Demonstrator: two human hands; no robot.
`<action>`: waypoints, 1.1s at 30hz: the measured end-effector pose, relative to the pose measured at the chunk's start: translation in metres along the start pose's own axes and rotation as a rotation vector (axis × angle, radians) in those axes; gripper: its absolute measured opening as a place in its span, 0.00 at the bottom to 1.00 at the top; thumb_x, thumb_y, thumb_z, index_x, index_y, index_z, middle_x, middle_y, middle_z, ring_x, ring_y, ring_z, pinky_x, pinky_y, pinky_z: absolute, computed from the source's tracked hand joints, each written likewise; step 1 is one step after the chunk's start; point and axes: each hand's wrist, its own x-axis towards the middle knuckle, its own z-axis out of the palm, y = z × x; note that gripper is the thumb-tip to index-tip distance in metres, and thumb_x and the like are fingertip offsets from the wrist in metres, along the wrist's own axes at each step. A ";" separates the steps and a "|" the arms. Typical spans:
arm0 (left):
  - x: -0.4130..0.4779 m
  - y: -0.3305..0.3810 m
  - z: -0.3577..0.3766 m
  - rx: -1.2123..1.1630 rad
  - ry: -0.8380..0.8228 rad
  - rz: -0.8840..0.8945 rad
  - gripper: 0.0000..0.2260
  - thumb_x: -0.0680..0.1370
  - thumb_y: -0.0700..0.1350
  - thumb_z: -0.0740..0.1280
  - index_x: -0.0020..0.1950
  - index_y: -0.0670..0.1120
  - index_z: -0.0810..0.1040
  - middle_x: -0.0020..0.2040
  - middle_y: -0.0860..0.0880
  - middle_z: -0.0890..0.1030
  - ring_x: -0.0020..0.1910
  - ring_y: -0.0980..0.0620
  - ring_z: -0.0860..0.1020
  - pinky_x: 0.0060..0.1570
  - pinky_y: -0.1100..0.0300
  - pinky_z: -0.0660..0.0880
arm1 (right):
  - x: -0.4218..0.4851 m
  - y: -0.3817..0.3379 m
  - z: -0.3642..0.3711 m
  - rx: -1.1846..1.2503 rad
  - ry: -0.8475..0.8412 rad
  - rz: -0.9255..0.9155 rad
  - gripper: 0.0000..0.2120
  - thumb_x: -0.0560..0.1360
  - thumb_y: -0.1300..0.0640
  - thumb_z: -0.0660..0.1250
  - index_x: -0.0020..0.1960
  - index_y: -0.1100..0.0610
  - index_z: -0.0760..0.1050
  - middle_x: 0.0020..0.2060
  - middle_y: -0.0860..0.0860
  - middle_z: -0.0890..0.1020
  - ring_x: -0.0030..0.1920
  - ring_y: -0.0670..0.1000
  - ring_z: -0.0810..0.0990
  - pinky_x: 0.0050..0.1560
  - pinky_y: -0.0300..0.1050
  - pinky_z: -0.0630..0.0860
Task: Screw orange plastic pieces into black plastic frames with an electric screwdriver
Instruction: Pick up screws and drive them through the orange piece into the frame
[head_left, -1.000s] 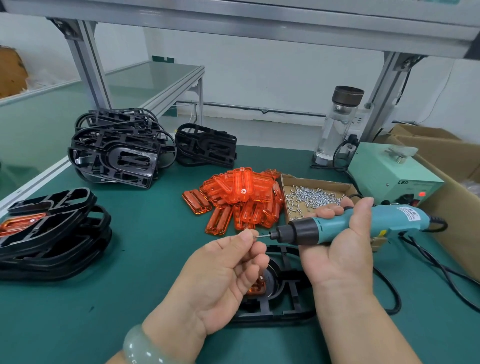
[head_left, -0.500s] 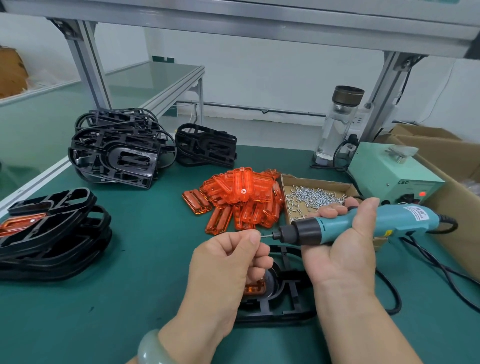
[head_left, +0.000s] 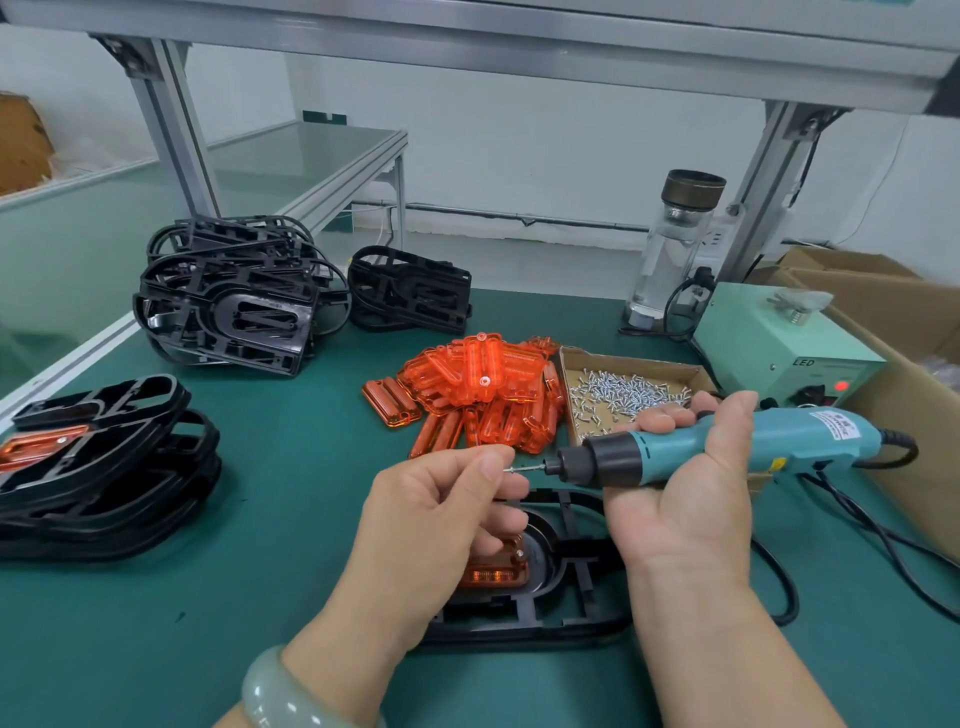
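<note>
My right hand (head_left: 691, 499) grips a teal electric screwdriver (head_left: 691, 452), held level with its black nose pointing left. A small screw (head_left: 514, 470) sits on the bit tip, and the thumb and forefinger of my left hand (head_left: 447, 509) pinch it. Below both hands a black plastic frame (head_left: 566, 597) lies flat on the green mat, with an orange piece (head_left: 493, 569) seated in its oval recess, partly hidden by my left hand.
A pile of orange pieces (head_left: 483, 395) lies mid-table beside a cardboard tray of screws (head_left: 628, 392). Black frames are stacked at the back left (head_left: 228, 301), behind the pile (head_left: 410, 291) and at the left edge (head_left: 104, 467). A green power box (head_left: 779, 343), bottle (head_left: 675, 244) and cardboard boxes (head_left: 904, 374) stand right.
My left hand has turned and shifted slightly right, staying at the bit tip with the screw. The screwdriver has drifted a little right and down.
</note>
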 end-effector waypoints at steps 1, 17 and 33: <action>0.001 0.000 -0.001 -0.019 -0.002 -0.009 0.07 0.77 0.45 0.65 0.44 0.51 0.84 0.41 0.47 0.85 0.36 0.51 0.83 0.29 0.66 0.74 | 0.000 -0.001 0.000 0.005 0.006 0.000 0.13 0.66 0.46 0.72 0.43 0.51 0.71 0.29 0.45 0.73 0.27 0.44 0.73 0.32 0.34 0.75; 0.006 0.005 -0.018 0.250 -0.050 0.139 0.08 0.70 0.44 0.73 0.42 0.58 0.83 0.36 0.54 0.84 0.35 0.60 0.81 0.34 0.73 0.73 | -0.005 0.002 0.000 -0.022 -0.031 0.014 0.15 0.65 0.46 0.72 0.44 0.51 0.71 0.30 0.44 0.73 0.27 0.43 0.73 0.33 0.34 0.75; 0.017 -0.004 -0.066 1.023 -0.300 -0.046 0.16 0.65 0.55 0.78 0.49 0.65 0.79 0.45 0.61 0.73 0.45 0.62 0.72 0.51 0.64 0.70 | -0.008 0.011 -0.003 -0.224 -0.078 0.024 0.15 0.65 0.44 0.71 0.44 0.51 0.72 0.29 0.45 0.74 0.27 0.43 0.73 0.33 0.35 0.75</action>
